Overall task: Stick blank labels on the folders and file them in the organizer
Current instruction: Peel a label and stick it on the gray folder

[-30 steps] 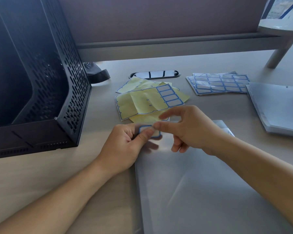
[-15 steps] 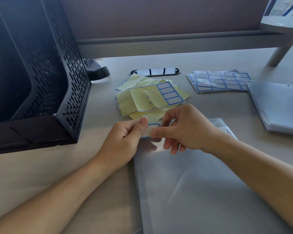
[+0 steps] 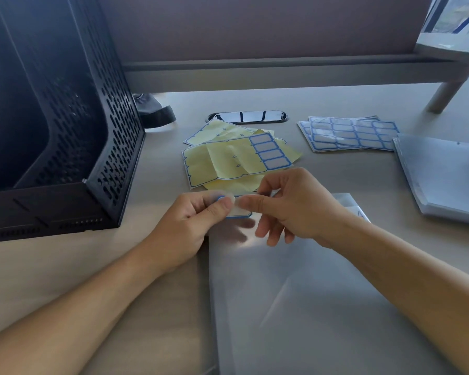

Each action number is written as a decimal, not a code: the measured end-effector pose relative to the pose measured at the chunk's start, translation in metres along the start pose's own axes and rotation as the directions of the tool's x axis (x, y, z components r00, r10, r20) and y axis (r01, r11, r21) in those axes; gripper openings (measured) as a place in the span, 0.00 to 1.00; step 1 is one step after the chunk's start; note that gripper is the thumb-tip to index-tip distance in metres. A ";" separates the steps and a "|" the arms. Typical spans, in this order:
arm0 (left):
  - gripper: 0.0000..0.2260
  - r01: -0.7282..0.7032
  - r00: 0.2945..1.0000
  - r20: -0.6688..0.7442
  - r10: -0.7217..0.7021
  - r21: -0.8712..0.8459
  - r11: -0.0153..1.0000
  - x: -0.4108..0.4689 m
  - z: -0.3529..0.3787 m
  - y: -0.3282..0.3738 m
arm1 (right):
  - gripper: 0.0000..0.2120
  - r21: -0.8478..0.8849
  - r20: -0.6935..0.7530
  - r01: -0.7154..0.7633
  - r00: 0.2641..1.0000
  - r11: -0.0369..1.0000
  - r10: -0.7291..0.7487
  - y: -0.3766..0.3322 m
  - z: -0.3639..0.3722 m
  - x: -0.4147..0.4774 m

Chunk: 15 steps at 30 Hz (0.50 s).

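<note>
Blank label [image 3: 241,213], white with a blue border: I hold it over the far left corner of the folder; whether it touches the folder I cannot tell.

Left grip [image 3: 191,226]: my thumb and forefinger pinch the label's left end, the other fingers curled.

Right grip [image 3: 291,212]: my thumb and forefinger pinch the label's right end, the remaining fingers hanging loosely over the folder.

Folder [image 3: 309,307], clear grey plastic: it lies flat at the near edge of the bench [image 3: 65,272], in front of me.

Organizer [image 3: 73,125], black perforated mesh: it stands at the left edge of the bench, well apart from the folder.

Used label sheets [image 3: 228,161], yellow backing, one with four labels left: a loose pile at mid-bench, just beyond my grips.

Fresh label sheets [image 3: 349,134]: a small fanned stack toward the far right.

Folder stack [image 3: 444,180]: at the right edge of the bench, touching the fresh label sheets.

Glossy black oval insert [image 3: 248,116]: set in the bench beyond the used label sheets.
</note>
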<state>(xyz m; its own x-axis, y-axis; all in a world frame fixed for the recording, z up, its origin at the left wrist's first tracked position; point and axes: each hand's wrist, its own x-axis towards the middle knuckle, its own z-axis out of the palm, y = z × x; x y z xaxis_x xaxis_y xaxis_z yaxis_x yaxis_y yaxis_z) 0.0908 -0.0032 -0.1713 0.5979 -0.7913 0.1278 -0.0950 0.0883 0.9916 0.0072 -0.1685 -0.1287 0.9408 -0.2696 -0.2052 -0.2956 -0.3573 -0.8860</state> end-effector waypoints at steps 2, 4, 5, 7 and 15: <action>0.11 -0.028 0.999 0.027 0.027 0.045 0.999 0.000 -0.001 0.000 | 0.16 0.000 0.042 -0.009 0.999 1.000 0.009 -0.001 -0.002 0.000; 0.11 -0.045 0.999 0.027 0.042 0.140 0.989 0.002 -0.003 -0.004 | 0.16 -0.034 0.067 0.002 0.998 0.999 0.001 0.000 -0.003 0.000; 0.12 -0.046 0.999 0.026 0.042 0.181 0.982 0.002 -0.004 -0.005 | 0.16 -0.053 0.065 0.012 0.998 0.998 -0.009 0.001 -0.003 0.001; 0.12 -0.032 0.999 0.015 0.030 0.208 0.978 0.003 -0.003 -0.004 | 0.16 -0.074 0.041 0.031 0.999 0.997 -0.028 0.004 -0.001 0.002; 0.15 -0.029 0.999 -0.012 0.033 0.216 0.976 0.003 -0.007 -0.005 | 0.16 -0.018 0.066 0.004 0.998 1.000 -0.002 0.005 -0.001 0.003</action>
<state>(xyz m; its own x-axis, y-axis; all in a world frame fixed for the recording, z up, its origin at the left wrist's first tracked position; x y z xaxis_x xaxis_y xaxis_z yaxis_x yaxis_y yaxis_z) 0.0984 -0.0016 -0.1756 0.6043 -0.7805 0.1603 -0.2822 -0.0215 0.9591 0.0080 -0.1722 -0.1332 0.9504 -0.2095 -0.2299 -0.2952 -0.3742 -0.8791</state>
